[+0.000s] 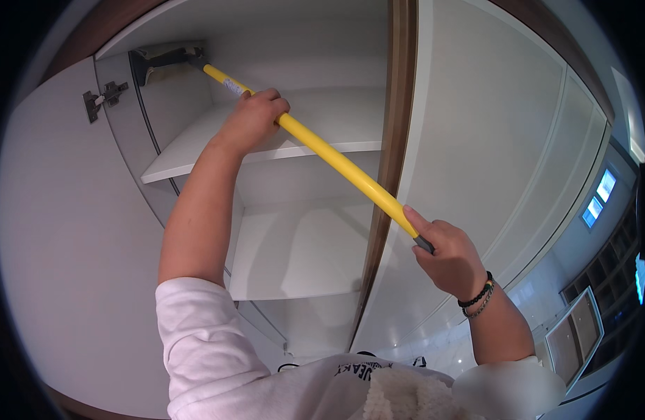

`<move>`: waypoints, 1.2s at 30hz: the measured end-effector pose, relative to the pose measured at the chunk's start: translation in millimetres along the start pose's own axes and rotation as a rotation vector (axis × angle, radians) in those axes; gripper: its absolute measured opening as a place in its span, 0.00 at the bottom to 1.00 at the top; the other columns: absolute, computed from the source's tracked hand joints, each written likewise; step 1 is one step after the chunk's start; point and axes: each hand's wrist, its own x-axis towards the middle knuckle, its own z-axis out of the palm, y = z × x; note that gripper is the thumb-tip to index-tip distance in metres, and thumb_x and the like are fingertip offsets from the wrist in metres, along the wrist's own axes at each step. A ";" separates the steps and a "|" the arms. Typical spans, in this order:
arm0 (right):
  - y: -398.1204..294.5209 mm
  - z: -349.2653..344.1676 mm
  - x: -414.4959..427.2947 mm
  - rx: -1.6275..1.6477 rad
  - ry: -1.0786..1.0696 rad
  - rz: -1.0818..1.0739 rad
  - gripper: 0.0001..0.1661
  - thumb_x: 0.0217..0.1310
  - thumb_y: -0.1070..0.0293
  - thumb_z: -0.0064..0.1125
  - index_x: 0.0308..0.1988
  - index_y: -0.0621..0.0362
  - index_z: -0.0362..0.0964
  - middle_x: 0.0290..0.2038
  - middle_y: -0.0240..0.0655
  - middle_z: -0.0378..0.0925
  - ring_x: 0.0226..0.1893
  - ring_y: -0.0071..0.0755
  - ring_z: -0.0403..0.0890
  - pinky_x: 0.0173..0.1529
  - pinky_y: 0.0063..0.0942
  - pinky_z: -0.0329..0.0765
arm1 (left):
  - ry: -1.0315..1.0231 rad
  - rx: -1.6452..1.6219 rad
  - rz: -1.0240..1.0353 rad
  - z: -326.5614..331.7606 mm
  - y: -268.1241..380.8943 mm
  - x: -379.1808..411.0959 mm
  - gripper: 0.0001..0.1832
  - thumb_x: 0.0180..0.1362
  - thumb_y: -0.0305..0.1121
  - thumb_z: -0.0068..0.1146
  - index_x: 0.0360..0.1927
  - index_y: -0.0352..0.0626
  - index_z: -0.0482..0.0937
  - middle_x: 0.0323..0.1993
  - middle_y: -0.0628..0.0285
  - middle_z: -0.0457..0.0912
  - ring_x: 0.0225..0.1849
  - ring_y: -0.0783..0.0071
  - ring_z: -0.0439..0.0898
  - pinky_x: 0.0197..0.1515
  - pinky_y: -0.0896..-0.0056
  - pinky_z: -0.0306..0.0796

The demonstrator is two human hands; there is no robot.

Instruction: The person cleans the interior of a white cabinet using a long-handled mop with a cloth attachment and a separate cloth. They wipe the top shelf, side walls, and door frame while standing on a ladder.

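Observation:
A yellow pole (348, 169) with a dark grey end runs slantwise across the front of a white cabinet. My left hand (259, 116) is closed around its upper part, beside a printed label. Around the pole's lower end my right hand (442, 251) is wrapped, with beaded bracelets on the wrist. At the pole's far end, a dark, flat tool head (165, 59) with a pale pad rests against or close to the inner left side wall, high in the cabinet; whether it touches the wall cannot be told.
White shelves (280, 153) span the cabinet below the tool head. An open white door (65, 236) with a metal hinge (104, 100) stands at left. A brown upright strip (398, 105) divides the open part from a white panel (480, 131) at right. A glossy floor shows at lower right.

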 end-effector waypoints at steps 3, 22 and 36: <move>3.6 -0.7 12.4 0.052 -0.060 0.059 0.34 0.46 0.76 0.51 0.57 0.48 0.58 0.20 0.39 0.67 0.20 0.41 0.69 0.29 0.35 0.69 | 0.047 0.027 -0.031 7.6 -1.4 4.6 0.07 0.42 0.23 0.54 0.28 0.43 0.74 0.31 0.62 0.72 0.38 0.61 0.72 0.51 0.56 0.62; 0.0 -72.2 19.9 0.204 -0.390 0.275 0.37 0.44 0.76 0.48 0.58 0.46 0.57 0.21 0.40 0.69 0.17 0.31 0.68 0.29 0.25 0.70 | -0.272 -0.045 -0.279 -3.1 34.0 12.7 0.10 0.47 0.22 0.44 0.32 0.44 0.76 0.35 0.58 0.74 0.44 0.59 0.72 0.53 0.54 0.61; -15.4 -100.8 18.9 -0.116 -0.300 0.115 0.34 0.43 0.77 0.46 0.55 0.52 0.61 0.23 0.46 0.71 0.22 0.43 0.72 0.31 0.34 0.70 | -0.107 -0.067 -0.312 -6.6 44.1 12.1 0.09 0.47 0.22 0.44 0.30 0.43 0.76 0.33 0.58 0.74 0.40 0.59 0.74 0.44 0.62 0.67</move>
